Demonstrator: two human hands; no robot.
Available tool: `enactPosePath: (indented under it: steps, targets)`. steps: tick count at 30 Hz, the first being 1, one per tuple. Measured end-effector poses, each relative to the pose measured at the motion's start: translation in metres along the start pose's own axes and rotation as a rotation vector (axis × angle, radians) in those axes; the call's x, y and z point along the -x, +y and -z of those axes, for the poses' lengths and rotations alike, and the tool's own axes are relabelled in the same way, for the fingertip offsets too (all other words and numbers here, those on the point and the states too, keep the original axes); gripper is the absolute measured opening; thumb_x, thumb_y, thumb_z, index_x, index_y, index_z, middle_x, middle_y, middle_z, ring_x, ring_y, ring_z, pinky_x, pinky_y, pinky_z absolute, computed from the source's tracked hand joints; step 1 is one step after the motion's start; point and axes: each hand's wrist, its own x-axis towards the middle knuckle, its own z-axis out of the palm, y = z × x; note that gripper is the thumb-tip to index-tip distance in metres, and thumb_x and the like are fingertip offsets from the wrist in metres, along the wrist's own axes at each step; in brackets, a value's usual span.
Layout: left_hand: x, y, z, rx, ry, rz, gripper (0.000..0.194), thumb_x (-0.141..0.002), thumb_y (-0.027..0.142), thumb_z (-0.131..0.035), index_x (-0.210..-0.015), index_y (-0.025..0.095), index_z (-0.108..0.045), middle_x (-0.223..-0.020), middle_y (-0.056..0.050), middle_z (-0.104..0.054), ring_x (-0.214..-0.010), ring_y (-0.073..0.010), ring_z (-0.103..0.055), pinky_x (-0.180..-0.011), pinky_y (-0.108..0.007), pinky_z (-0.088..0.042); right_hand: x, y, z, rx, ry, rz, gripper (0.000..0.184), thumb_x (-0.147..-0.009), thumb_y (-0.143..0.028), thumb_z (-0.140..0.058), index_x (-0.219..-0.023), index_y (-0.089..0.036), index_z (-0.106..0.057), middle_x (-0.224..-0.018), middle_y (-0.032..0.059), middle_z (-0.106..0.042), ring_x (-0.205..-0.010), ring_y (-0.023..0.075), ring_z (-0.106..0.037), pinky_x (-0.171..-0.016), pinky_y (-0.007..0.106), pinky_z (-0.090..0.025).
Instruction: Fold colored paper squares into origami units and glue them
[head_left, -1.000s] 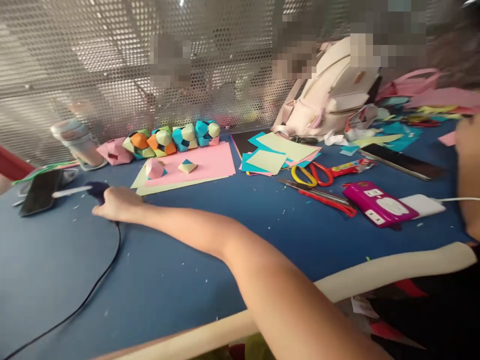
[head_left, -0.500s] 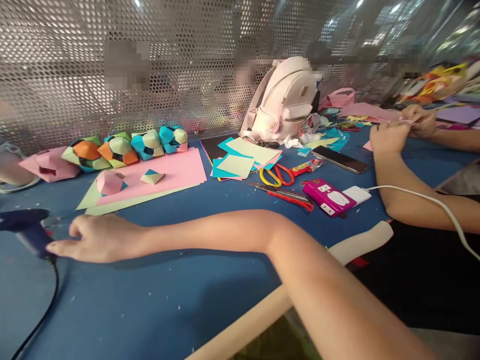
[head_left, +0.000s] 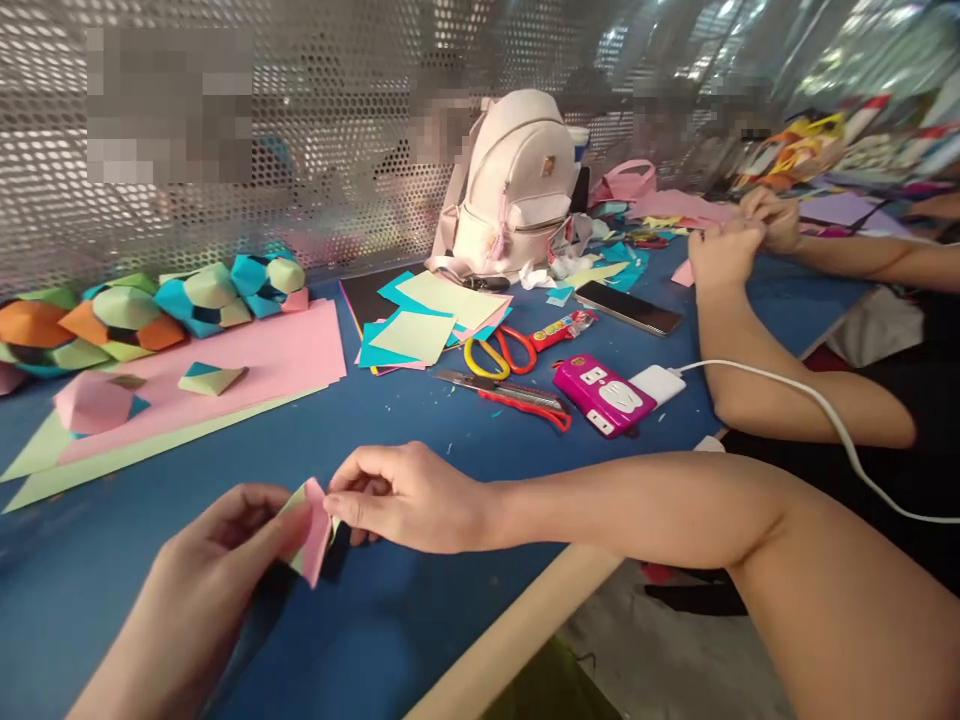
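My left hand (head_left: 232, 550) is closed, pinching a small folded paper piece (head_left: 309, 540) in pink and light green, held just above the blue table. My right hand (head_left: 409, 500) meets it from the right, thumb and fingers pinched at the piece's right edge, where a bit of light green paper shows. Beyond my hands, a pink folded paper shape (head_left: 94, 402) and a small blue-and-cream folded piece (head_left: 212, 378) sit on pink paper sheets (head_left: 300, 345). A row of colourful folded paper balls (head_left: 127, 318) stands behind them.
Scissors (head_left: 499, 352), a cutter knife (head_left: 510, 393), a purple power adapter (head_left: 604, 395) with a white charger (head_left: 657, 384), and a phone (head_left: 628, 306) lie ahead. Cut paper squares (head_left: 412, 335) and a white backpack (head_left: 517, 190) are behind. A co-worker's arms (head_left: 757, 330) rest at right.
My right hand has left the blue glue gun and moved right to the paper piece. My left hand has come into view holding that piece. The camera has turned right; the glue gun is out of view.
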Motion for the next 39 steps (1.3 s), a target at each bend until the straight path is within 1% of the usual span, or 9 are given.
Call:
enactPosePath:
  steps: [2, 4, 8, 12, 18, 24, 31, 34, 39]
  targets:
    - [-0.006, 0.006, -0.011, 0.036, -0.096, 0.092, 0.045, -0.059, 0.060, -0.075, -0.073, 0.019, -0.064, -0.066, 0.001, -0.065, -0.064, -0.0144, -0.054, -0.055, -0.021, -0.042, -0.001, 0.001, 0.009, 0.080, 0.040, 0.021, 0.011, -0.085, -0.026, -0.054, -0.078, -0.018, -0.053, -0.071, -0.0027, -0.058, -0.065, 0.0085, -0.057, -0.063, 0.020, -0.044]
    - [-0.012, 0.011, -0.016, 0.045, -0.092, 0.135, 0.042, -0.061, 0.057, -0.076, -0.074, 0.019, -0.062, -0.067, 0.002, -0.064, -0.066, -0.0144, -0.054, -0.056, -0.021, -0.040, -0.004, 0.002, 0.015, 0.142, 0.080, 0.023, 0.010, -0.083, -0.027, -0.056, -0.077, -0.019, -0.053, -0.072, -0.0032, -0.059, -0.067, 0.0086, -0.055, -0.061, 0.019, -0.041]
    - [-0.019, 0.021, -0.021, 0.055, -0.043, 0.049, 0.030, -0.067, 0.043, -0.075, -0.074, 0.017, -0.060, -0.069, 0.002, -0.063, -0.070, -0.0138, -0.055, -0.063, -0.022, -0.041, -0.011, 0.003, 0.020, 0.222, 0.202, 0.076, 0.016, -0.077, -0.031, -0.064, -0.081, -0.018, -0.054, -0.073, -0.0040, -0.056, -0.065, 0.0084, -0.050, -0.058, 0.019, -0.038]
    - [-0.023, 0.027, -0.032, 0.159, -0.086, -0.081, 0.017, -0.072, 0.026, -0.067, -0.068, 0.017, -0.054, -0.061, 0.005, -0.054, -0.060, -0.0084, -0.045, -0.057, -0.020, -0.034, -0.018, 0.009, 0.026, 0.283, 0.343, 0.155, 0.008, -0.083, -0.024, -0.055, -0.084, -0.017, -0.056, -0.072, -0.0030, -0.055, -0.062, 0.0079, -0.047, -0.059, 0.020, -0.038]
    - [-0.025, 0.021, -0.043, 0.406, -0.178, -0.080, 0.019, -0.070, 0.022, -0.068, -0.070, 0.018, -0.050, -0.058, 0.008, -0.046, -0.053, -0.0062, -0.037, -0.050, -0.019, -0.029, -0.023, 0.014, 0.035, 0.311, 0.336, 0.148, 0.009, -0.085, -0.023, -0.053, -0.082, -0.016, -0.057, -0.064, -0.0041, -0.049, -0.058, 0.0080, -0.044, -0.055, 0.021, -0.037]
    - [-0.018, 0.019, -0.039, 0.376, -0.292, -0.130, 0.025, -0.078, 0.038, -0.066, -0.090, 0.016, -0.062, -0.085, -0.002, -0.063, -0.074, -0.0129, -0.055, -0.067, -0.025, -0.043, -0.015, 0.008, 0.029, 0.419, 0.277, 0.163, 0.009, -0.085, -0.020, -0.052, -0.079, -0.016, -0.057, -0.065, -0.0031, -0.049, -0.058, 0.0084, -0.044, -0.056, 0.022, -0.038]
    - [-0.015, 0.013, -0.034, 0.256, -0.193, -0.172, 0.035, -0.079, 0.050, -0.063, -0.084, 0.016, -0.065, -0.076, -0.002, -0.063, -0.067, -0.0130, -0.053, -0.059, -0.023, -0.039, -0.006, -0.002, 0.025, 0.256, 0.228, 0.067, 0.017, -0.089, -0.034, -0.051, -0.091, -0.018, -0.058, -0.078, -0.0002, -0.057, -0.067, 0.0105, -0.052, -0.062, 0.023, -0.044]
    - [-0.010, 0.011, -0.022, 0.221, -0.127, -0.180, 0.035, -0.079, 0.051, -0.062, -0.080, 0.016, -0.063, -0.069, 0.001, -0.059, -0.061, -0.0104, -0.048, -0.054, -0.022, -0.034, -0.006, 0.001, 0.028, 0.196, 0.248, 0.027, 0.027, -0.093, -0.041, -0.045, -0.093, -0.018, -0.060, -0.078, 0.0017, -0.061, -0.068, 0.0121, -0.056, -0.066, 0.026, -0.047]
    - [0.003, 0.013, 0.001, 0.257, -0.134, -0.170, 0.033, -0.083, 0.049, -0.059, -0.085, 0.016, -0.063, -0.071, 0.000, -0.061, -0.062, -0.0104, -0.051, -0.055, -0.021, -0.036, -0.011, 0.010, 0.028, 0.065, 0.269, -0.055, 0.037, -0.091, -0.049, -0.047, -0.091, -0.015, -0.062, -0.074, 0.0044, -0.062, -0.068, 0.0143, -0.059, -0.062, 0.028, -0.048]
